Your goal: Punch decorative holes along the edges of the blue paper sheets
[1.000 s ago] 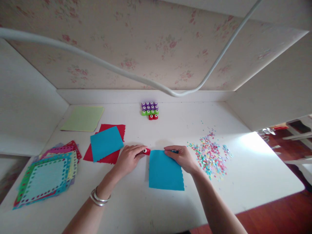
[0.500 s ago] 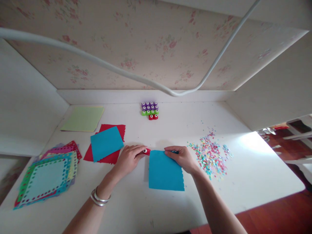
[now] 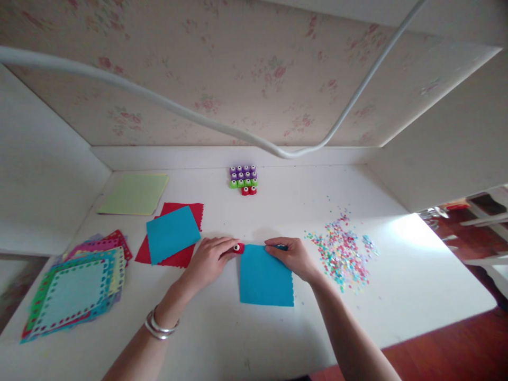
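A blue paper sheet (image 3: pixel 265 278) with a scalloped right edge lies flat on the white table (image 3: pixel 246 333) in front of me. My left hand (image 3: pixel 208 259) is closed round a small red paper punch (image 3: pixel 238 247) at the sheet's top left corner. My right hand (image 3: pixel 291 256) rests on the sheet's top edge, fingers curled and pressing it down. A silver bracelet (image 3: pixel 159 324) sits on my left wrist.
A block of purple, green and red punches (image 3: pixel 243 179) stands at the back. Coloured paper confetti (image 3: pixel 343 253) is scattered to the right. Blue on red sheets (image 3: pixel 172 233), a green sheet (image 3: pixel 135 193) and a stack of punched sheets (image 3: pixel 75 288) lie left. A white cable (image 3: pixel 190 114) hangs overhead.
The blue sheet has shifted slightly left and away from me, so less of it shows. Both hands stay at its top edge.
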Tool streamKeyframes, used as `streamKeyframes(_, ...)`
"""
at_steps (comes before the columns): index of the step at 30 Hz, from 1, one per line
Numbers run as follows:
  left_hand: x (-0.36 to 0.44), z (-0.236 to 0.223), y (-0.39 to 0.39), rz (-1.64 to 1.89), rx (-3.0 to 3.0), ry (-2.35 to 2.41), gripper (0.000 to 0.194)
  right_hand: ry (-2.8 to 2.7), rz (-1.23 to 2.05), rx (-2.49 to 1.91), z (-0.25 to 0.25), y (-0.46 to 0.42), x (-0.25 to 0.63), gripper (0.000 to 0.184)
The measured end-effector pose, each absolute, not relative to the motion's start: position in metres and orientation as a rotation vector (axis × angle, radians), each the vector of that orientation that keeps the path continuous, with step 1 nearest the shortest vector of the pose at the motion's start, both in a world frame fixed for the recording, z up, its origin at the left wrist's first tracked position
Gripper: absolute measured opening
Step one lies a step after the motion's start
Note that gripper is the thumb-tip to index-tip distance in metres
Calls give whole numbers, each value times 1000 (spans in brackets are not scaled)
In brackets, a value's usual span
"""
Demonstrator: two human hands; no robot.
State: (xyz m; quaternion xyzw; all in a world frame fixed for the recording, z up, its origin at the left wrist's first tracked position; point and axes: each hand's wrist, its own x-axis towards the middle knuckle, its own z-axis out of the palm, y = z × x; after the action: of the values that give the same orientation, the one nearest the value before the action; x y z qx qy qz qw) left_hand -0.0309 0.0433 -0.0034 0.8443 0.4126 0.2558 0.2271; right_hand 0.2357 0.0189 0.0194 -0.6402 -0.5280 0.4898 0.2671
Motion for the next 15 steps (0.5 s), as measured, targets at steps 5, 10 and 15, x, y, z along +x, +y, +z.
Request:
streamKeyframes(5,-30,1,38,649,2349,1141,31,-1667,1155,-1695,18,18,230,25)
streamKeyframes(10,-30,-2,33,605,2363,1195,33,-2028,582,-1572,18,4,225,31)
streamKeyframes(15,-29,-4,30,607,2360,1241,31,-2294,371,-1448,7,-14,222,31)
